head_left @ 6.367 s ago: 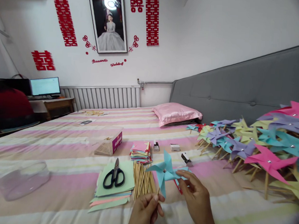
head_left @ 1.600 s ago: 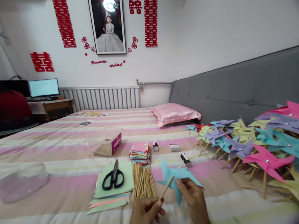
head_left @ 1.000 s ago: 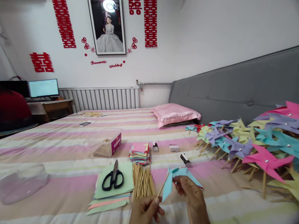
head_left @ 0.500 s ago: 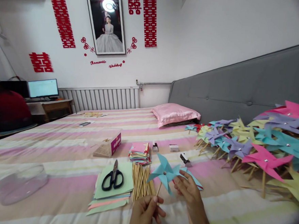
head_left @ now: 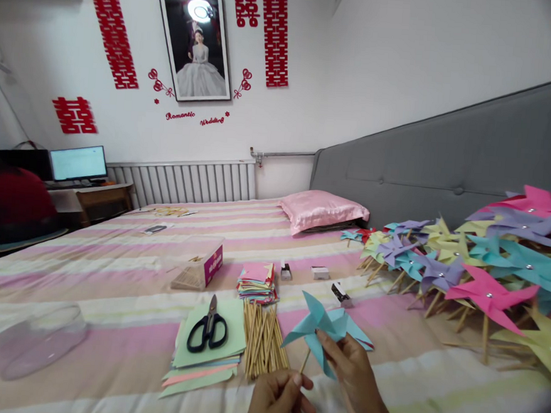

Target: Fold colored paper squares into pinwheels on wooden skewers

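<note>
stick (head_left: 305, 361) pinched in your left hand (head_left: 281, 397), you grip the blue pinwheel (head_left: 313, 325) near its middle with your half-curled right hand (head_left: 356, 372), probably to steady it.

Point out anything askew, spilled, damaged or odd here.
Nothing looks spilled or torn. One askew spot: in the stack of coloured paper sheets under the black-handled metal scissors, the lower sheets jut unevenly past the pale green top one. The light-blue paper pinwheel being held looks intact where visible.
</note>
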The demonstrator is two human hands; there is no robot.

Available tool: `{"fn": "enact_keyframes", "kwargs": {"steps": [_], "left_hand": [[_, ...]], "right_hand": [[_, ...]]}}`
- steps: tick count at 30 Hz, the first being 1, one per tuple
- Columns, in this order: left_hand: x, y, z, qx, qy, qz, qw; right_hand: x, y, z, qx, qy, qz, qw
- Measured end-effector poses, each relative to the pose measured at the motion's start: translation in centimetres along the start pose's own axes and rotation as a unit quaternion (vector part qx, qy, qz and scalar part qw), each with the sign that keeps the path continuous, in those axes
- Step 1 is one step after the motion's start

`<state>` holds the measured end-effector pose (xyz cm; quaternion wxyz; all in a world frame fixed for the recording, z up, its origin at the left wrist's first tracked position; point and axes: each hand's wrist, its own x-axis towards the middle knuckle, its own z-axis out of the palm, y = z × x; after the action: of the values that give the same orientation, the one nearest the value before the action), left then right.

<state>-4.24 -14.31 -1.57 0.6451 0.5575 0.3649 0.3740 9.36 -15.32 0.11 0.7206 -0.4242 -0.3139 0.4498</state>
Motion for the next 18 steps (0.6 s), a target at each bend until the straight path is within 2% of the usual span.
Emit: {"fn": "enact_keyframes", "kwargs": {"steps": [4,10,14,18], "left_hand": [[-0.05,0.02,-0.04,0.014,-0.017,-0.011,1.000],[-0.17,0.44,0.13,0.034,-0.010,-0.028,0.999],[0.05,0.57,-0.09,0.016,0.015,-0.019,1.000],[0.25,0.53,-0.50,-0.001,0.040,0.005,0.999]], "right_hand": [[-0.27,-0.58,0.26,0.018,0.002,0.000,1.000],[-0.58,-0.98,0.75,0.018,-0.002,-0.018,1.000],[-0.57,-0.95,1.03,0.022,-0.034,-0.041,0.998],[-0.46,-0.49,0.81,-0.026,-0.050,-0.013,0.998]]}}
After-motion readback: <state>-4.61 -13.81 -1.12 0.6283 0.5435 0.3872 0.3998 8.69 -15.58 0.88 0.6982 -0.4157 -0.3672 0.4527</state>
